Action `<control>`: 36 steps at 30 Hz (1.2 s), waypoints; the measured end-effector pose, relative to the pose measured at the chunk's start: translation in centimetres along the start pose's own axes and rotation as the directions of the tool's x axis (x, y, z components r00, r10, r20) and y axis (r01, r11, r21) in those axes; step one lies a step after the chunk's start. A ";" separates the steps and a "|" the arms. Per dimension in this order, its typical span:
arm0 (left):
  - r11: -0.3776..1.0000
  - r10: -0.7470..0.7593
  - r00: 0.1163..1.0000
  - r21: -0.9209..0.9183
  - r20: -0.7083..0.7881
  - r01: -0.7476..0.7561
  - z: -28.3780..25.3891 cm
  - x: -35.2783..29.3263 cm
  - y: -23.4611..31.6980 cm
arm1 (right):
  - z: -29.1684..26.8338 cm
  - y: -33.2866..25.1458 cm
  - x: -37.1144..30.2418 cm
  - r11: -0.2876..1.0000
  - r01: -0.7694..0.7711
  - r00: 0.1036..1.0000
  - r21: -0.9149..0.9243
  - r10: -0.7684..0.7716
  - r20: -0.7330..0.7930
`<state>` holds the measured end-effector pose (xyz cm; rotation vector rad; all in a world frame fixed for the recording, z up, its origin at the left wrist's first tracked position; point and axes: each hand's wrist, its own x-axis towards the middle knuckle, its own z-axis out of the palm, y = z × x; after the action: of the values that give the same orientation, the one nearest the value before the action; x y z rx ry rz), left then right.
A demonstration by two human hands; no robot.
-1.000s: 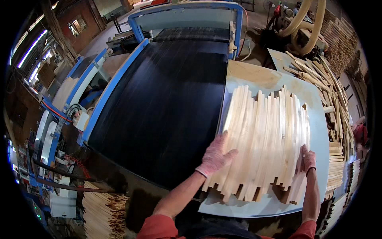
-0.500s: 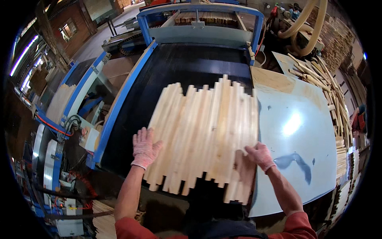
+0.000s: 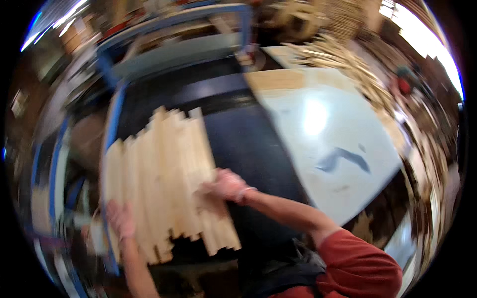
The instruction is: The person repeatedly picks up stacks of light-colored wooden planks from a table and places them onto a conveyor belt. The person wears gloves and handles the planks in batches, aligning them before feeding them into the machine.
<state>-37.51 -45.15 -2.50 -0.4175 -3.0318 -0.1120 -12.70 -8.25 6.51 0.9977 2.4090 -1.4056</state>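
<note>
Pale wood strips (image 3: 161, 174) lie side by side with uneven ends on a black conveyor belt (image 3: 238, 129). At their left edge, next to the blue side rail (image 3: 114, 114), my left hand (image 3: 120, 218) in a pinkish glove rests with its fingers stretched out, somewhat blurred. My right hand (image 3: 226, 186), gloved alike, presses against the right edge of the strips. Motion smears its fingers, so their closure is unclear. The rightmost strips fan slightly outward toward me below that hand.
Right of the belt stands a pale, shiny sheet-topped table (image 3: 288, 114) with a dark smear. Loose wood sticks (image 3: 343, 59) pile up behind it. A blue frame (image 3: 174, 22) spans the belt's far end. Another person (image 3: 405, 84) is at the far right.
The strips and both hands have moved left across the belt, up to the blue side rail. Black belt now shows between the strips and the table. The view has turned right.
</note>
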 end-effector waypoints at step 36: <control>0.613 0.783 -0.160 -0.789 0.602 0.030 -3.1 -25.9 73.2 | -5.8 45.7 -20.7 -0.284 0.596 0.646 0.751 0.726 -0.238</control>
<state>7.48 17.99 2.83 -2.8030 -3.4731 -1.3210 32.69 2.05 -13.07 2.3719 -0.0770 -3.5331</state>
